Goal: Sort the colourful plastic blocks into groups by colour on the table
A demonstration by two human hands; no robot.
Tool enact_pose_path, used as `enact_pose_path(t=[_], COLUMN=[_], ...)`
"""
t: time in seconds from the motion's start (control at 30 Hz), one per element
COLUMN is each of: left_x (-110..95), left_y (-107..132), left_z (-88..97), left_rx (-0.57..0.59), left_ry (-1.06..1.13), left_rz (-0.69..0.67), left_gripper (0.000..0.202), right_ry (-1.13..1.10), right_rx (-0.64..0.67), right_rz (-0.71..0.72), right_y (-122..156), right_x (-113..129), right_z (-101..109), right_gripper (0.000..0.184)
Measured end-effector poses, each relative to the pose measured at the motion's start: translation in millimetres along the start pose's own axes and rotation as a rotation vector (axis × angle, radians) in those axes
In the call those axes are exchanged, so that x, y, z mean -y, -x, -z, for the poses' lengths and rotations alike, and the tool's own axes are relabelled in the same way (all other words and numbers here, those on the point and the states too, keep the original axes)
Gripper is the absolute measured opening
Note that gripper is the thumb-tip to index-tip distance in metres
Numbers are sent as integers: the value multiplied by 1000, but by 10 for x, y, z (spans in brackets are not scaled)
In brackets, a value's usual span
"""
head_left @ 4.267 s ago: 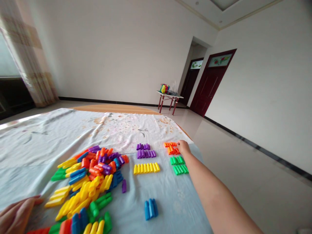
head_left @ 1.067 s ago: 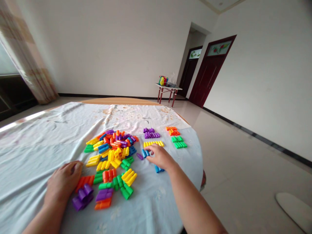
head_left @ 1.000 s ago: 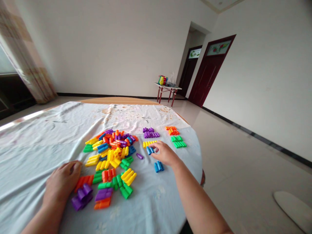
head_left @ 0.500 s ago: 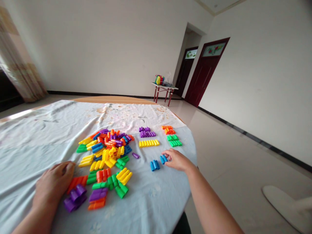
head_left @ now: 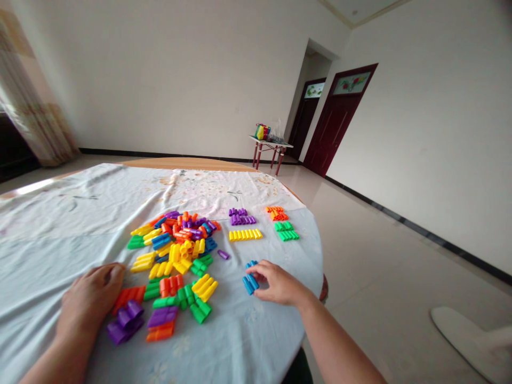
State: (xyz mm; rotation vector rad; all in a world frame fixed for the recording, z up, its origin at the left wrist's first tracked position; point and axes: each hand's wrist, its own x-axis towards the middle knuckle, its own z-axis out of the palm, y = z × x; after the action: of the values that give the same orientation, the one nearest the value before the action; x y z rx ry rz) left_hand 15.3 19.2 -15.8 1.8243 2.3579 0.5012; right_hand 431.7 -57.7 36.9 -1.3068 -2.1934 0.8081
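My right hand (head_left: 280, 282) lies low on the round table, fingertips closed on a small cluster of blue blocks (head_left: 250, 281). My left hand (head_left: 94, 290) rests flat on the pale tablecloth (head_left: 60, 224), holding nothing, beside an orange block (head_left: 130, 295) and purple blocks (head_left: 122, 322). Between the hands spreads a mixed pile of coloured blocks (head_left: 176, 250). Beyond my right hand lie sorted rows: purple (head_left: 241, 216), yellow (head_left: 245, 234), orange (head_left: 276, 213), green (head_left: 286, 230). One purple piece (head_left: 223, 254) lies alone.
The table's edge (head_left: 320, 266) curves just right of my right hand, with tiled floor below. A small red-legged side table (head_left: 271, 146) with a colourful bag stands by dark red doors (head_left: 336, 120). A white object (head_left: 468, 336) lies on the floor at lower right.
My right hand went from the far orange row to the pile, took a blue block and brought it down to the blue cluster. My left hand stayed on the cloth.
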Motion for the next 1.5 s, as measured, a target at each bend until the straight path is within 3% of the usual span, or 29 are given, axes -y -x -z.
enact_pose_path(t=[0.47, 0.93, 1.2, 1.5], left_x=[-2, -20, -23, -8], left_y=[2, 21, 24, 17], left_z=[-14, 7, 8, -1], left_rx=[-18, -12, -29, -56], left_ry=[5, 31, 42, 67], left_rz=[4, 17, 9, -4], left_gripper=[58, 56, 55, 52], right_ry=[-41, -179, -29, 16], right_rx=[-160, -197, -182, -61], right_rz=[-55, 33, 2, -40], right_y=[-339, -425, -251, -192], right_x=[-173, -158, -177, -177], right_z=[-217, -362, -194, -95], right_gripper=[49, 49, 53, 49])
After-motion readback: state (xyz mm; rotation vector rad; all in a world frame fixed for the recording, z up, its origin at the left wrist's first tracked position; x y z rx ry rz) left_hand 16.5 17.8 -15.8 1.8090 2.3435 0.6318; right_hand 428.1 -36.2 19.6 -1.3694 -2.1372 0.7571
